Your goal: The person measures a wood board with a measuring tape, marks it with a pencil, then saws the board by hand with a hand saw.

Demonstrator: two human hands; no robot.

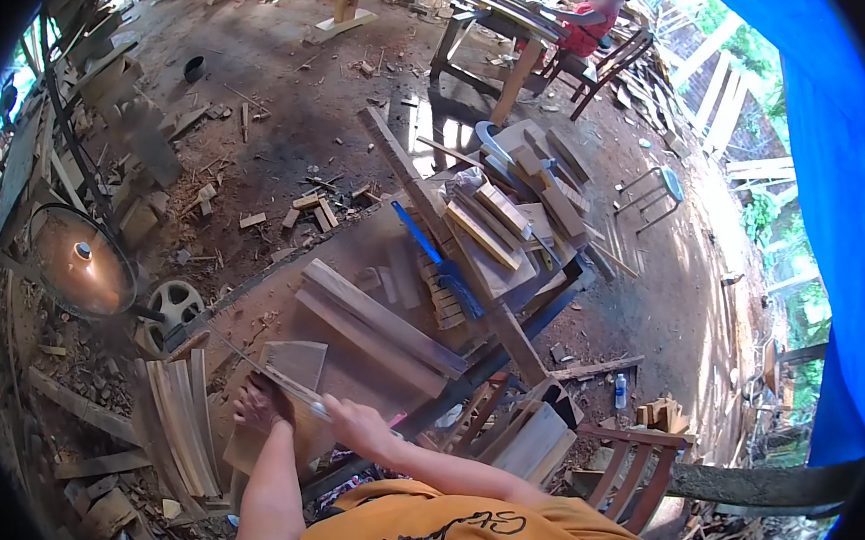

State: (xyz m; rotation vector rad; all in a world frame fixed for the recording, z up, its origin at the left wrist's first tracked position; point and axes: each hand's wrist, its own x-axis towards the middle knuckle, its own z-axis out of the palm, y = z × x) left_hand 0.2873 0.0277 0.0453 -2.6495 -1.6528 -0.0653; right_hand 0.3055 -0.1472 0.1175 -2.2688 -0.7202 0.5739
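Observation:
My right hand (359,427) is closed around the pale handle of a long, thin, straight tool (289,384). Its narrow length points up and left over the workbench; I cannot make out whether it is a saw or a file. Fingers spread, my left hand (260,408) presses down on a flat wooden board (296,359) at the bench's near end, just beside the tool. Farther along the bench lie long planed wooden pieces (378,326), side by side.
Curved wooden slats (176,423) lean at the left, near a round metal lamp shade (82,256). A blue-handled tool (443,266) and stacked wood blocks (506,220) lie beyond. A stool (667,181) stands right; a person (585,25) sits at the back.

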